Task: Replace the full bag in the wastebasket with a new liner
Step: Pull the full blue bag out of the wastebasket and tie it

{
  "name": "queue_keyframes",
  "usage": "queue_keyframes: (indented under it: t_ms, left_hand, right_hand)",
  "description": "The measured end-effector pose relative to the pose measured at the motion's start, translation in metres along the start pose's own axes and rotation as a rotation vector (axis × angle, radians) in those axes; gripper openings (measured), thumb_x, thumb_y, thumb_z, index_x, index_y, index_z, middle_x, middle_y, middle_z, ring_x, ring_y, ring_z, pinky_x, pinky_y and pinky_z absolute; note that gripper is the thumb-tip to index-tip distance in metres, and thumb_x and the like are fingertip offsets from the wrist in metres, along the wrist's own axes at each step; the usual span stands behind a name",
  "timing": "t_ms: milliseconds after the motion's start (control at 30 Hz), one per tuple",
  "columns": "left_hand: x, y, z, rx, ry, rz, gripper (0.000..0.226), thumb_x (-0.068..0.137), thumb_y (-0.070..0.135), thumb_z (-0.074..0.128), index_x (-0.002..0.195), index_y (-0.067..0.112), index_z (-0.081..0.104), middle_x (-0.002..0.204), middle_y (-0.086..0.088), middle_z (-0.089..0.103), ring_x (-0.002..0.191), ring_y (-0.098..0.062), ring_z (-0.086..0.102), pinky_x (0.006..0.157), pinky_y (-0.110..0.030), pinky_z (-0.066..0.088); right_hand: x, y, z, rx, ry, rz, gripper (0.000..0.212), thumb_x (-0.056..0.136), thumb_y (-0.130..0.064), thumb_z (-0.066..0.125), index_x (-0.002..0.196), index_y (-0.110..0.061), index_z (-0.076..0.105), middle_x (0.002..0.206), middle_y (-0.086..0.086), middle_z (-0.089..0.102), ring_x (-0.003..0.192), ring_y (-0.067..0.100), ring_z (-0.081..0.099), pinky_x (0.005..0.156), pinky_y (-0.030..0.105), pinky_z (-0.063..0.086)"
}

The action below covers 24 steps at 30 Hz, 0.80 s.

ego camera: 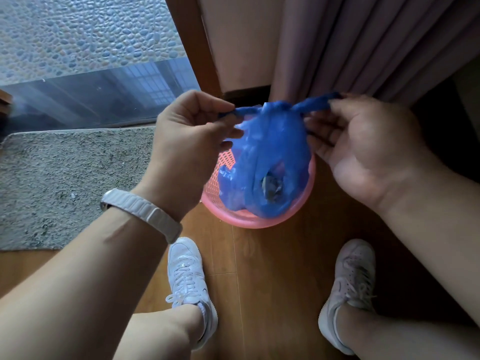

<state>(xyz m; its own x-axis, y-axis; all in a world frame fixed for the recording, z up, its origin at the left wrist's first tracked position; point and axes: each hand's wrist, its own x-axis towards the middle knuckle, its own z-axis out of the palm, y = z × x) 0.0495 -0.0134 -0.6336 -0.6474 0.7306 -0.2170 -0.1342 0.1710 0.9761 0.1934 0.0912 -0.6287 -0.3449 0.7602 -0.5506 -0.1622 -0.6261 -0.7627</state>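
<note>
At your far left a shaggy grey rug (65, 183) lies on the smooth wooden floor (272, 281). Your left hand (187, 146), with a ribbed white strap (145, 211) on its wrist, pinches one twisted ear of the thin blue plastic bag (272, 157) between thumb and forefinger. The bag's crinkled, gathered body hangs between your hands, its lower part inside the round pink lattice wastebasket (259, 223). Your right hand (363, 152) pinches the other twisted ear at its fingertips, palm facing you, in front of the pleated mauve curtain (363, 42)
</note>
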Motion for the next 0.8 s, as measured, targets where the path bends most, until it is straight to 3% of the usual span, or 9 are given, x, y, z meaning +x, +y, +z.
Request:
queue_keyframes:
  t_ms: [200, 367, 533, 600, 667, 800]
  left_hand:
    - [0.004, 0.001, -0.029, -0.035, 0.139, -0.147, 0.022, 0.085, -0.001, 0.064, 0.075, 0.019, 0.059, 0.072, -0.001, 0.071, 0.055, -0.016, 0.065, 0.052, -0.024, 0.051]
    - [0.005, 0.001, -0.044, -0.032, 0.211, -0.212, 0.021, 0.087, 0.001, 0.062, 0.078, 0.020, 0.060, 0.070, 0.001, 0.072, 0.053, -0.013, 0.064, 0.051, -0.024, 0.053]
    - [0.007, -0.001, -0.047, -0.005, 0.250, -0.222, 0.020, 0.088, 0.001, 0.060, 0.080, 0.020, 0.060, 0.071, 0.002, 0.072, 0.054, -0.013, 0.064, 0.056, -0.026, 0.055]
    - [0.008, -0.001, -0.047, 0.022, 0.273, -0.196, 0.020, 0.088, 0.001, 0.060, 0.080, 0.020, 0.060, 0.073, 0.001, 0.072, 0.056, -0.014, 0.065, 0.058, -0.027, 0.055]
    - [0.009, -0.001, -0.046, 0.070, 0.274, -0.122, 0.020, 0.086, 0.001, 0.060, 0.079, 0.019, 0.060, 0.076, -0.001, 0.071, 0.059, -0.016, 0.067, 0.061, -0.028, 0.054]
    - [0.007, 0.003, -0.038, 0.078, 0.140, 0.001, 0.022, 0.087, 0.000, 0.062, 0.080, 0.021, 0.061, 0.082, -0.004, 0.068, 0.073, -0.016, 0.069, 0.066, -0.027, 0.054]
  right_hand:
    - [0.017, -0.010, -0.032, -0.012, 0.258, 0.035, 0.022, 0.099, -0.016, 0.039, 0.086, -0.019, 0.056, 0.070, -0.006, 0.055, 0.053, 0.000, 0.056, 0.048, 0.016, 0.044]
    - [0.029, -0.012, -0.055, 0.054, 0.468, -0.027, 0.024, 0.097, -0.011, 0.042, 0.117, -0.013, 0.055, 0.087, 0.000, 0.056, 0.066, 0.006, 0.057, 0.055, 0.016, 0.048]
    - [0.031, -0.013, -0.056, 0.159, 0.603, -0.006, 0.024, 0.099, -0.012, 0.041, 0.118, -0.011, 0.056, 0.087, 0.001, 0.059, 0.067, 0.007, 0.058, 0.062, 0.015, 0.053]
    - [0.027, -0.012, -0.052, 0.128, 0.595, -0.046, 0.025, 0.100, -0.012, 0.038, 0.116, -0.011, 0.057, 0.086, 0.001, 0.059, 0.065, 0.006, 0.058, 0.065, 0.015, 0.055]
    - [0.023, -0.010, -0.047, -0.098, 0.567, -0.150, 0.027, 0.098, -0.010, 0.037, 0.114, -0.012, 0.058, 0.083, -0.001, 0.060, 0.062, 0.004, 0.059, 0.062, 0.016, 0.053]
    - [0.013, -0.008, -0.034, -0.424, 0.312, -0.338, 0.022, 0.093, -0.007, 0.040, 0.100, -0.018, 0.057, 0.081, -0.001, 0.063, 0.063, 0.004, 0.062, 0.063, 0.021, 0.052]
